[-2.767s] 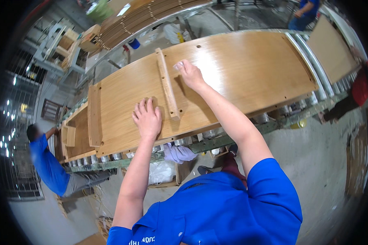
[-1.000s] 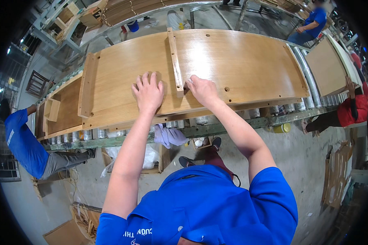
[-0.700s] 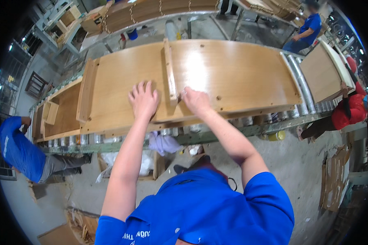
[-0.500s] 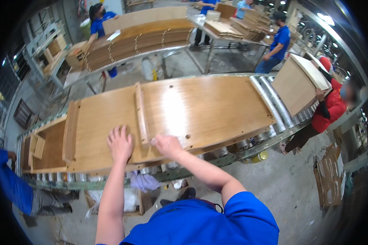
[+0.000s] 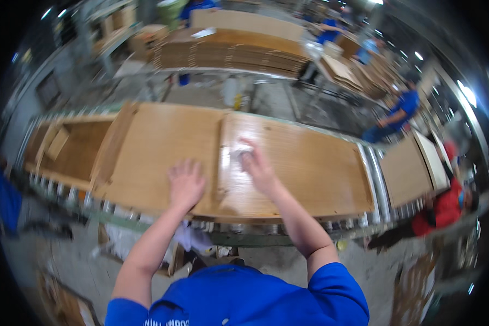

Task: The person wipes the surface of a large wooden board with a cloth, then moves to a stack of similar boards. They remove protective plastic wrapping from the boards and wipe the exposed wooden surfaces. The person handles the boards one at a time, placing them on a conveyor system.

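Note:
A long, glossy wooden panel (image 5: 309, 168) lies in front of me, with a narrow wooden rail (image 5: 223, 157) standing across its middle. My left hand (image 5: 187, 183) rests on the panel left of that rail, fingers spread. Right of the rail, my right hand (image 5: 257, 167) is closed around a small whitish piece (image 5: 240, 150), pressed to the panel near a bright reflection. Blur hides what kind of piece it is. Another wooden rail (image 5: 111, 141) crosses the panel's left end, beside an open wooden frame (image 5: 57, 176) with a darker board inside.
A roller conveyor (image 5: 372, 163) carries the work. To its right, a person in red (image 5: 443, 209) is at a pale wooden cabinet (image 5: 405, 174). Beyond, stacked brown panels (image 5: 228, 54) lie on a table. A purple cloth (image 5: 193, 237) hangs by the near edge; a person in blue (image 5: 5, 195) stands left.
My right hand has moved away from the near edge, farther across the panel along the rail's right side. My left hand stays flat on the panel. The whole view has shifted and tilted.

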The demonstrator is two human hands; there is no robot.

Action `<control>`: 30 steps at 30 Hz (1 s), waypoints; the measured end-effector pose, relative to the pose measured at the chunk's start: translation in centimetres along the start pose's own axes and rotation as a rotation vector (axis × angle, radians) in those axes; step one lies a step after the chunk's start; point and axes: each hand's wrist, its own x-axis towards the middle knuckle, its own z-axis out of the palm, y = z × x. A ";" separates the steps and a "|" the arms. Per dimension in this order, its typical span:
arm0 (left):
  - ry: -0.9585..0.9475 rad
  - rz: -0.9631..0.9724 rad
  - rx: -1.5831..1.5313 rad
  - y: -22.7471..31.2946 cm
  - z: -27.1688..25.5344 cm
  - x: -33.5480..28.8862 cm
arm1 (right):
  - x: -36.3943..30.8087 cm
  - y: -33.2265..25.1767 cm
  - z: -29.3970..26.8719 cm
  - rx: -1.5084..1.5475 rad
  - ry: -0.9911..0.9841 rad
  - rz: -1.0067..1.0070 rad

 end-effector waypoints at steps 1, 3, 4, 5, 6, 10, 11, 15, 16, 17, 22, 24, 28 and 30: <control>-0.008 0.029 -0.040 -0.4 -0.2 0.0 | 1.7 -1.2 1.6 0.035 -0.013 -0.003; -0.020 0.078 -0.119 -0.7 -0.2 0.3 | 5.2 -2.6 4.5 0.025 -0.120 0.049; -0.005 0.091 -0.143 -1.6 -0.3 -0.1 | 7.0 -3.3 7.0 -0.002 -0.194 0.033; 0.017 0.115 -0.184 -2.2 -0.1 -0.4 | 8.4 -4.1 9.7 -0.045 -0.260 0.013; -0.057 0.112 -0.209 -2.3 -0.3 -0.4 | 9.6 -4.9 12.6 -0.073 -0.334 0.001; -0.258 0.214 -0.492 -5.9 -1.3 -0.5 | 13.4 -5.3 23.2 -0.218 -0.559 -0.097; -0.230 0.251 -0.455 -7.0 -1.1 -0.8 | 13.9 -4.9 25.7 -0.256 -0.604 -0.130; -0.168 0.352 -0.321 -8.9 -0.8 -1.5 | 16.1 -3.5 33.8 -0.293 -0.760 -0.248; -0.163 0.356 -0.318 -8.7 -0.9 -1.6 | 16.5 -3.1 35.1 -0.356 -0.812 -0.212; -0.159 0.358 -0.313 -8.6 -0.9 -1.6 | 16.8 -3.0 36.4 -0.418 -0.865 -0.178; -0.176 0.336 -0.305 -9.2 -0.7 -1.7 | 16.7 -2.1 39.9 -0.755 -1.033 -0.342; -0.201 0.350 -0.321 -9.3 -0.9 -1.5 | 16.8 -2.0 39.7 -0.840 -1.089 -0.392; -0.223 0.367 -0.333 -9.6 -1.0 -1.5 | 18.0 -2.0 39.6 -0.923 -1.106 -0.450; -0.212 0.375 -0.334 -9.7 -1.1 -1.4 | 19.2 -1.9 39.3 -0.937 -1.107 -0.500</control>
